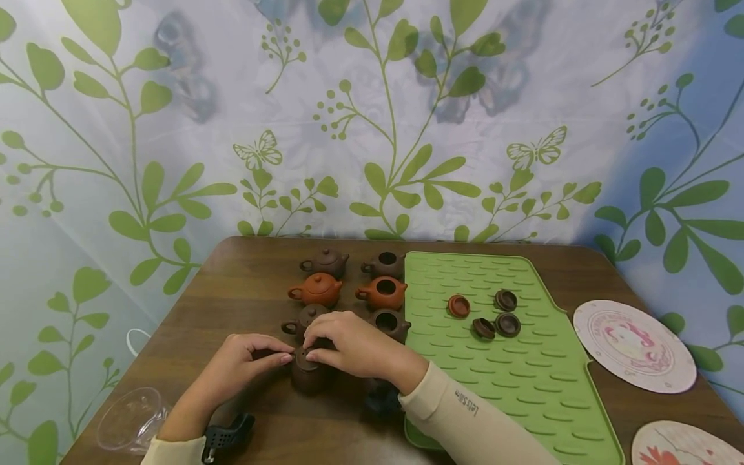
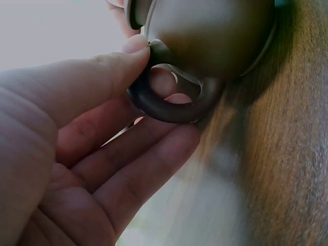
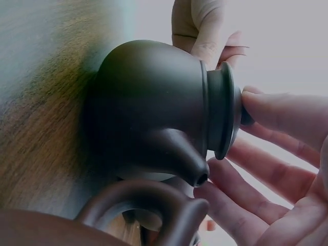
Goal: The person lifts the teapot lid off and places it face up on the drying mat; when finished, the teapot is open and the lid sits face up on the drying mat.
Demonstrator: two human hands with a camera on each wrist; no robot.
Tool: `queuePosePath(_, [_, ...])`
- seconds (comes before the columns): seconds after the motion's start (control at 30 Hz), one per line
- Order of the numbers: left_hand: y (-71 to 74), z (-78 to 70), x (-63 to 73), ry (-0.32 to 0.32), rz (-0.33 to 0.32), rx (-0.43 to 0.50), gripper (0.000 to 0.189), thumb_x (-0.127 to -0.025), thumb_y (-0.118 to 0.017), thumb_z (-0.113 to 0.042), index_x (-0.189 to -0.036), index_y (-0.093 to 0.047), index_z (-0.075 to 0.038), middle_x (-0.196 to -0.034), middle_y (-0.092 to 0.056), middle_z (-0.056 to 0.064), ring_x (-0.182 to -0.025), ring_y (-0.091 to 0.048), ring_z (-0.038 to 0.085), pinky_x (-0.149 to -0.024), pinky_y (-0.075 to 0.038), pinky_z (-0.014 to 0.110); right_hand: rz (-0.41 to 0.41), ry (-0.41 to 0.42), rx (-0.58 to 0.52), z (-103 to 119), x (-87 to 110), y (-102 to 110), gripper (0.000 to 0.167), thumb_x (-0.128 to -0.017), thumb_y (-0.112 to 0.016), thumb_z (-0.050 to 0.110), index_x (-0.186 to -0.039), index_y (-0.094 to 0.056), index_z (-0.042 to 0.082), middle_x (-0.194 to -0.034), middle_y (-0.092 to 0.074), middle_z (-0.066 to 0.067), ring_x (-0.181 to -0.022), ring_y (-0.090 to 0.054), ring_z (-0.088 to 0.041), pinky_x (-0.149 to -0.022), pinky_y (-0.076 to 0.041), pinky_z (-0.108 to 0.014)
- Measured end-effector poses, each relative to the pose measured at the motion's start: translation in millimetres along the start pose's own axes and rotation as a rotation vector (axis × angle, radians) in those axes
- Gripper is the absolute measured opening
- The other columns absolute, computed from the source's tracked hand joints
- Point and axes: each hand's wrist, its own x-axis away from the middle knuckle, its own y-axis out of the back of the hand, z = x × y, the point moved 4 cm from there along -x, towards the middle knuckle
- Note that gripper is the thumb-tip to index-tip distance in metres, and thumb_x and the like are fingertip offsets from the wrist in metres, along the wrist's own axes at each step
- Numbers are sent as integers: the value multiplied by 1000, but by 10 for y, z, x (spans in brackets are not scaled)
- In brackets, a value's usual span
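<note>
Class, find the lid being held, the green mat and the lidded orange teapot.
Lid (image 3: 231,110): right wrist view, its rim.
Green mat (image 1: 514,371): head view, bare surface.
Lidded orange teapot (image 1: 320,295): head view, its body.

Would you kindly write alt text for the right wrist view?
A right hand pinches the knob of a lid at the top of a dark teapot, with the left hand behind it and a second teapot's handle in the foreground.

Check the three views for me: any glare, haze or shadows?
Left wrist: background washed out at upper left, soft sheen on the dark teapot, dark shadow on the table beside it; right wrist: background bleached behind the right hand, table hazy at upper left; head: clear cup faint against the table.
</note>
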Motion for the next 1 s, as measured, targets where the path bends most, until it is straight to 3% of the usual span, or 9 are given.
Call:
queuePosePath(0.3, [-3, 30, -4, 19, 9, 11, 10, -97, -80, -17, -106, -84, -21, -103, -77, -10, -96, -72, 13, -80, -59, 28, -79, -32, -84, -34, 21, 79, 17, -103, -72, 20, -118, -76, 12, -119, -73, 4, -108, -66, -4, -93, -51, -21])
queuePosePath(0.53, [-10, 34, -6, 11, 6, 13, 11, -96, -80, -16, -106, -84, -19, -103, -77, -10, -96, -73, 13, -81, -58, 28, -153, -58, -135, -50, 55, 181, 19, -103, -72, 20, -119, -75, 9, -123, -73, -1, -110, -67, -7, -91, -55, -29])
queuePosePath(0.77, [-15, 38, 11, 13, 13, 39, 11, -97, -79, -16, -107, -84, -18, -102, -77, -9, -96, -73, 14, -81, -59, 28, -170, -80, -189, -75, 73, 246, 15, -103, -73, 19, -116, -74, 11, -128, -73, -3, -115, -66, -8, -94, -54, -31])
queuePosePath(1.0, [-4, 26, 3, 18, 5, 25, 11, -97, -80, -17, -106, -85, -20, -102, -77, -10, -96, -73, 13, -82, -58, 28, -191, -114, -378, -136, 80, 299, 11, -102, -74, 15, -112, -73, 11, -129, -71, -4, -117, -66, -10, -99, -54, -40])
